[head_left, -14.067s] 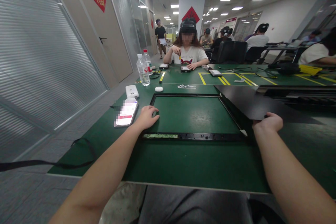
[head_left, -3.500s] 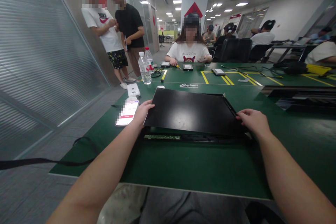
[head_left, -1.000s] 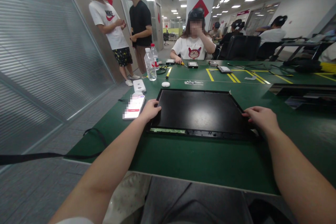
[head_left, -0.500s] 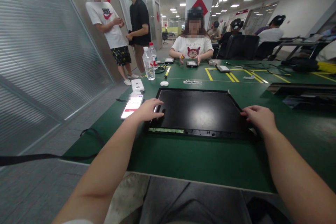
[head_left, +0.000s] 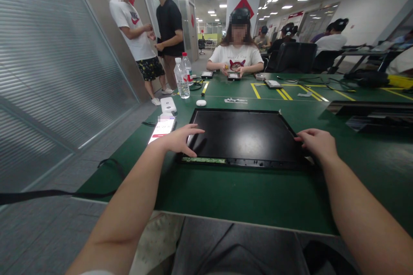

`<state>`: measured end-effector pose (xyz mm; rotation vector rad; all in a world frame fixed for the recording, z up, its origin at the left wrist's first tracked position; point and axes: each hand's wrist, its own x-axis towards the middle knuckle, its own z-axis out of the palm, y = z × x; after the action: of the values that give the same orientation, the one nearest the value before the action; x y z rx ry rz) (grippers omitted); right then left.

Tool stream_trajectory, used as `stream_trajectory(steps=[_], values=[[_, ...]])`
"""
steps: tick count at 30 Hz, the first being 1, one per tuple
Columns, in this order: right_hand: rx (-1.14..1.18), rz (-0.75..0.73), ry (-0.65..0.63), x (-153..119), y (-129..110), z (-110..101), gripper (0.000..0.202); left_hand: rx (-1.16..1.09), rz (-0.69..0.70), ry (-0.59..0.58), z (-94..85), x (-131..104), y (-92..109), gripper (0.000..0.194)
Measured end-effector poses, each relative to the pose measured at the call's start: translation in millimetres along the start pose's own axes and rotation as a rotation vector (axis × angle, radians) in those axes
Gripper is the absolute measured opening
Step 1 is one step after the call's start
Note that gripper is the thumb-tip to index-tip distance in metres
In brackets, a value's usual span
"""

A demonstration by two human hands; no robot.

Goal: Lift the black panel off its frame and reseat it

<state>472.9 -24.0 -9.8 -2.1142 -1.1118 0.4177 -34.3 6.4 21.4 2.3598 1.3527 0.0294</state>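
Note:
A black display panel (head_left: 245, 133) lies flat on the green table in front of me. Along its near edge, at the left, runs a green circuit board strip (head_left: 203, 160). My left hand (head_left: 179, 139) is over the panel's left edge, thumb and fingers spread apart; whether the fingertips touch the surface I cannot tell. At the right edge, my right hand (head_left: 318, 142) pinches the panel's rim between thumb and fingers.
Left of the panel lie a lit phone (head_left: 162, 128), a white device (head_left: 168, 105) and a small white case (head_left: 201, 102). Water bottles (head_left: 182, 79) stand behind. Dark panels (head_left: 380, 116) lie at right. Across the table a person (head_left: 237, 53) handles a small drive.
My left thumb has moved down toward the near edge and the fingers have spread wider. The right hand keeps its pinch. The person opposite has brought both hands onto the drive.

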Motion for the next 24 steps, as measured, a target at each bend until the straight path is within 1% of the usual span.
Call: stream_trajectory(steps=[5,10,13,21,24], values=[[-0.02,-0.005,-0.015,0.9,-1.0,-0.9,0.011,-0.011,0.009,0.025,1.7,0.3,-1.2,0.113],[-0.026,-0.021,0.0,1.0,-0.9,-1.4,0.01,-0.027,0.04,0.032,1.4,0.2,-1.0,0.109],[-0.017,-0.025,0.008,-0.5,-1.9,-1.4,0.01,-0.032,0.053,0.046,1.4,0.5,-1.5,0.112],[-0.021,0.02,-0.001,-5.3,-8.3,-2.7,0.011,-0.049,0.023,0.062,0.7,-1.6,2.8,0.113],[-0.016,0.017,-0.008,-3.9,-6.2,-2.6,0.011,-0.05,0.032,0.079,0.7,-1.8,3.9,0.109]])
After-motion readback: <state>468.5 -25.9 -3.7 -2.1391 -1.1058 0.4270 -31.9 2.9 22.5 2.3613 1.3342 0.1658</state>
